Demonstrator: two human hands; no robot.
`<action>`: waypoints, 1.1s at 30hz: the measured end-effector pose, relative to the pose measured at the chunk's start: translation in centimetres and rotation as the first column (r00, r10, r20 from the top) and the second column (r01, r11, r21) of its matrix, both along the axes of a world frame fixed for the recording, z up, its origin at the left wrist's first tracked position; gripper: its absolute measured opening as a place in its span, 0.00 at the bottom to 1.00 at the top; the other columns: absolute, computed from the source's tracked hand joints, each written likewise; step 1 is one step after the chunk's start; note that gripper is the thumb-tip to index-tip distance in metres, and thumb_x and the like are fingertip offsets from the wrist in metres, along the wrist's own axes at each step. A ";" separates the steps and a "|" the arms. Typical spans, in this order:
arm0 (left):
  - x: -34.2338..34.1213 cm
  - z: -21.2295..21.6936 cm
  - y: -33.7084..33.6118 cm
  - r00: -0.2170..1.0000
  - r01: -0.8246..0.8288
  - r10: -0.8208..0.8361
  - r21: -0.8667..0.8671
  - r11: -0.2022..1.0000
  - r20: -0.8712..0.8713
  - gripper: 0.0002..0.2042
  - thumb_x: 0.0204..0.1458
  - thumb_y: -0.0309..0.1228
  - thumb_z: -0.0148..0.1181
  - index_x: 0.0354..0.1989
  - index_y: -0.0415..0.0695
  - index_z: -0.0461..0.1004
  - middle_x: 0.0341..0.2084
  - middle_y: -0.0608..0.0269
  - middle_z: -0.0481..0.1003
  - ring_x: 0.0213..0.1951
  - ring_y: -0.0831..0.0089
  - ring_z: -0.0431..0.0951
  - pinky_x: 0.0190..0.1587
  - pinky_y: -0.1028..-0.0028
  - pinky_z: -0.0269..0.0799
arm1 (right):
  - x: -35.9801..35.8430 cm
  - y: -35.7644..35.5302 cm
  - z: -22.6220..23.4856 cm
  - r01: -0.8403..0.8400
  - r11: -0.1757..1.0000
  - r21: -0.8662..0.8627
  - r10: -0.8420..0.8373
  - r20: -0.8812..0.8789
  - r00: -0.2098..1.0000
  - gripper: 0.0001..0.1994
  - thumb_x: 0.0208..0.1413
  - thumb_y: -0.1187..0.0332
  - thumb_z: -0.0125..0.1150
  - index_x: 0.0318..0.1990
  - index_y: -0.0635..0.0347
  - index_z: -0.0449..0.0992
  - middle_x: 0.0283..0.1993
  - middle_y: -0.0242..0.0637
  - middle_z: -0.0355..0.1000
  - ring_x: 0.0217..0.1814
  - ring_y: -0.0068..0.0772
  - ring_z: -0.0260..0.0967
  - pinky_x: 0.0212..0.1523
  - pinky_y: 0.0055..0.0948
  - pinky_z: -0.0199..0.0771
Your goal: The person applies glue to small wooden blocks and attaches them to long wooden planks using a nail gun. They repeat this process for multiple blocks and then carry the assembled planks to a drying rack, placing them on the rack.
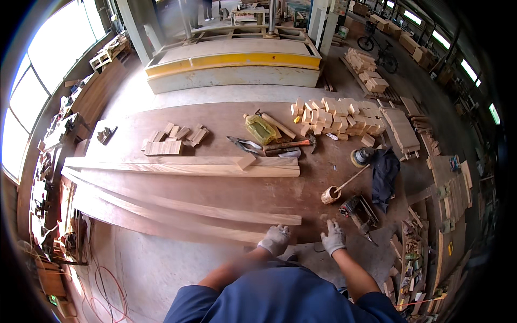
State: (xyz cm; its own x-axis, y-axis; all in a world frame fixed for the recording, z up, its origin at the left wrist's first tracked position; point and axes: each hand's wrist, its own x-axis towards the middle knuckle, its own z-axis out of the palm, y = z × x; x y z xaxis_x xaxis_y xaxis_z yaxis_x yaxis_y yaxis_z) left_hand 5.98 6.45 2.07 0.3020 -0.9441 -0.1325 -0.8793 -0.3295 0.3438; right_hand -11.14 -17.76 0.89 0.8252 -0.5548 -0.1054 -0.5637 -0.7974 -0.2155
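Note:
My left hand (pixel 276 240), in a pale work glove, rests at the right end of the nearest long wooden board (pixel 215 230), by the table's front edge. Its fingers look bent over the wood, but whether they grip it is unclear. My right hand (pixel 334 237), gloved too, lies at the table edge with fingers apart and nothing in them. Just beyond the left hand runs a second long board (pixel 242 216). Right of my right hand lies a power tool (pixel 362 212), perhaps a nail gun or drill. A glue pot (pixel 330 195) with a stick in it stands behind.
Farther back on the brown table (pixel 323 172) lie more boards (pixel 183 167) with a small block on top. Beyond are a hammer (pixel 312 141), a yellowish bottle (pixel 261 129), and stacked wooden blocks (pixel 344 116). A sander (pixel 362 156) and dark cloth (pixel 385 177) sit right.

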 end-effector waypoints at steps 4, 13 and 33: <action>1.7 1.4 3.1 0.999 -0.019 0.018 -0.056 0.998 -0.035 0.12 0.60 0.30 0.53 0.46 0.38 0.78 0.45 0.45 0.78 0.49 0.48 0.78 0.47 0.53 0.75 | 2.0 2.7 -0.7 0.024 0.996 0.082 -0.017 -0.081 0.997 0.37 0.52 0.57 0.72 0.70 0.56 0.67 0.68 0.54 0.70 0.70 0.57 0.66 0.72 0.51 0.65; 5.9 -3.0 11.3 0.979 -0.195 0.182 0.158 0.968 0.092 0.12 0.53 0.33 0.62 0.44 0.43 0.79 0.46 0.51 0.79 0.52 0.52 0.78 0.48 0.54 0.75 | 4.8 3.3 0.7 0.008 0.999 0.040 0.001 -0.225 0.974 0.36 0.50 0.56 0.72 0.67 0.58 0.70 0.63 0.53 0.71 0.65 0.58 0.69 0.67 0.53 0.69; 3.6 3.1 1.8 0.983 -0.170 0.175 -0.078 0.982 0.064 0.28 0.50 0.38 0.72 0.60 0.43 0.76 0.56 0.50 0.76 0.63 0.50 0.72 0.66 0.51 0.67 | 4.6 -0.1 -0.8 -0.122 0.985 0.119 0.141 -0.164 0.976 0.34 0.48 0.52 0.76 0.60 0.56 0.72 0.60 0.53 0.71 0.64 0.58 0.69 0.73 0.62 0.57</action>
State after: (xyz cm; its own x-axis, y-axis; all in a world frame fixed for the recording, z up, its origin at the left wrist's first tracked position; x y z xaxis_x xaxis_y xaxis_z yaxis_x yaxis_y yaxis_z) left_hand 9.53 8.28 5.18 0.4669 -0.8835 -0.0387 -0.8344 -0.4546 0.3118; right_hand -6.54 -17.88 0.13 0.8547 -0.4204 -0.3044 -0.4914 -0.8444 -0.2135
